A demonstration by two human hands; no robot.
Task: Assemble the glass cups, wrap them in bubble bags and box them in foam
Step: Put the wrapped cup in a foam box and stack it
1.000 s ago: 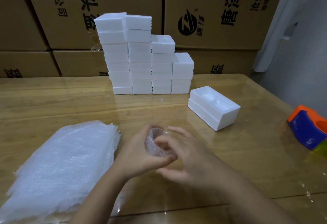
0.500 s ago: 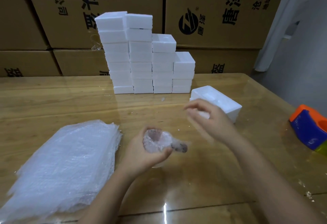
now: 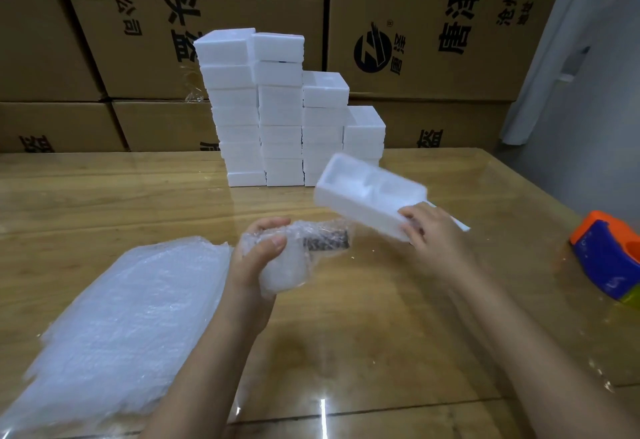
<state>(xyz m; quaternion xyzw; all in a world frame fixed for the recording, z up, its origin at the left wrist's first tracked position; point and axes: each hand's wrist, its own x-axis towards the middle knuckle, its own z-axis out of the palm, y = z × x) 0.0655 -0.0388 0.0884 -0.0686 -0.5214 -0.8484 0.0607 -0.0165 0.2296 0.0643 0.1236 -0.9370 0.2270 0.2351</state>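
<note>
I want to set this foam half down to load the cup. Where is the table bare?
Bare table lies between your forearms to the near edge, between the right hand and the tape dispenser, and left-rear between the bubble bag pile and the foam stacks. Those two crowd the left and the back.

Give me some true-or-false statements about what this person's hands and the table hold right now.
1. The left hand grips a bubble-wrapped cup. True.
2. The right hand is empty. False: it holds a tilted foam tray.
3. The pile of bubble bags lies beside the right hand. False: it lies left of the left hand.
4. White foam boxes stand stacked at the far side of the table. True.
5. The orange and blue object sits on the foam boxes. False: it sits on the table at the right edge.
</note>
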